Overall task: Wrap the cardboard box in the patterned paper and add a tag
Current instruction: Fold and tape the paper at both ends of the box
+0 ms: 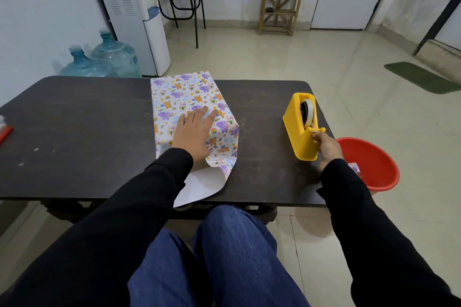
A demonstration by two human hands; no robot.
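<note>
Both busy: left hand [193,129] presses patterned paper [179,92], right hand [326,146] pinches tape [310,109] at dispenser [296,127].

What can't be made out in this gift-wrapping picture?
Head view:
- Cardboard box's top and sides: covered by patterned paper and the left hand.
- Tape end: too small, pinched by the right hand at the yellow tape dispenser.
- Red object on the table's left: cut off by the frame edge.

Single head-worn wide-angle view. Looks forward and down, close over dark table [74,132]; wearer's lap at bottom edge, floor [274,57] and far wall beyond.
</note>
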